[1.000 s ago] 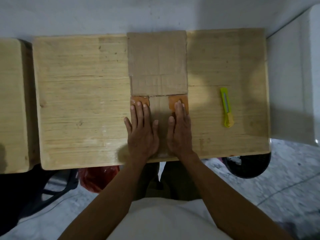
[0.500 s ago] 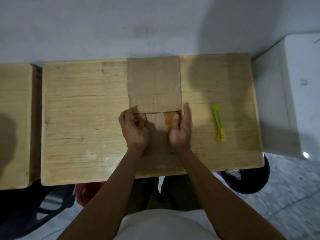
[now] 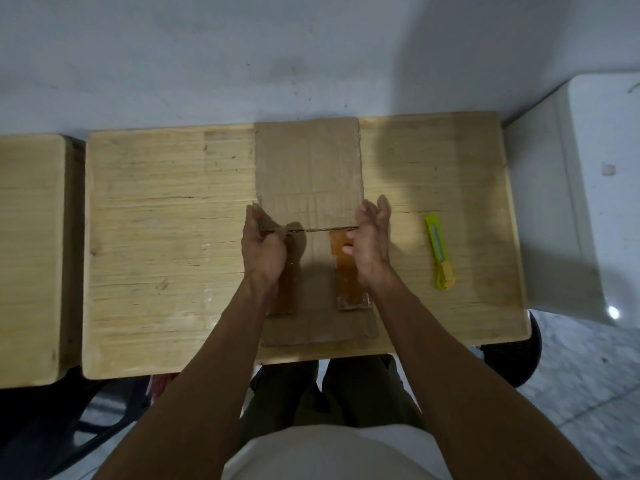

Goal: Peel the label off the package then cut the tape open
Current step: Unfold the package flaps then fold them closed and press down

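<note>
Centrally on the wooden table (image 3: 166,237) lies one flat cardboard package (image 3: 308,168), running from the table's far edge to its near edge, with a seam line crossing it about halfway along. Two strips of orange-brown tape run lengthwise on its near half: the left tape strip (image 3: 285,292) is mostly hidden behind the left wrist, while the right tape strip (image 3: 348,278) shows clearly down to its ragged near end. One left hand (image 3: 263,247) grips the package's left edge at the seam, fingers curled closed around the cardboard edge. One right hand (image 3: 372,237) sits at the right edge at the same seam, thumb side pressed over the top of the right tape strip and fingers raised and loosely curved beside the edge; whether it actually pinches the cardboard cannot be told. No label can be made out as separate from the tape. One yellow-green utility knife (image 3: 439,252) lies on the table to the right of the package, apart from it and from the right hand. A second wooden table (image 3: 31,254) stands just beside the first on the left, and a white cabinet (image 3: 588,188) stands to the right against the pale wall.
</note>
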Demonstrator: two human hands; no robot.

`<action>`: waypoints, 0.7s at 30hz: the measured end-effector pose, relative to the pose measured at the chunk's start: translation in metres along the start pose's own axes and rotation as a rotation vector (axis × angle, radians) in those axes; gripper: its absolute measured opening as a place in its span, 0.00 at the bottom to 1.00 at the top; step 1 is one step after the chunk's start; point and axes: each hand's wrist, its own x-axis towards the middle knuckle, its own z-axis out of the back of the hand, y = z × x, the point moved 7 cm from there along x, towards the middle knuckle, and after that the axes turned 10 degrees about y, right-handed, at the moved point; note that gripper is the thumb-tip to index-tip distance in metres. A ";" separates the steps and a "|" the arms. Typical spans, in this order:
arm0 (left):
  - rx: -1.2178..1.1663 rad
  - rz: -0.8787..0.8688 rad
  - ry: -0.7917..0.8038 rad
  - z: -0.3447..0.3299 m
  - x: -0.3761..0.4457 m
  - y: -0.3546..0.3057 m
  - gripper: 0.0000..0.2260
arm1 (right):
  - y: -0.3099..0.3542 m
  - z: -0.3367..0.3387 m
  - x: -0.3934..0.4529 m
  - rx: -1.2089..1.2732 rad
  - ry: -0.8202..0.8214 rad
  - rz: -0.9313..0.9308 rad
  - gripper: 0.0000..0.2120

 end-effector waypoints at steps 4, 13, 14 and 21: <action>-0.180 -0.003 0.013 0.001 -0.004 -0.002 0.24 | 0.008 -0.004 -0.007 0.062 0.103 0.051 0.32; -0.413 0.121 0.173 0.010 -0.013 -0.019 0.25 | 0.013 0.018 -0.013 0.261 0.195 -0.010 0.37; -0.452 0.148 0.219 0.012 -0.014 -0.020 0.28 | 0.013 0.021 -0.012 0.271 0.239 -0.031 0.36; 0.011 0.154 0.388 0.013 -0.024 -0.034 0.25 | 0.012 0.020 -0.022 -0.175 0.546 -0.091 0.37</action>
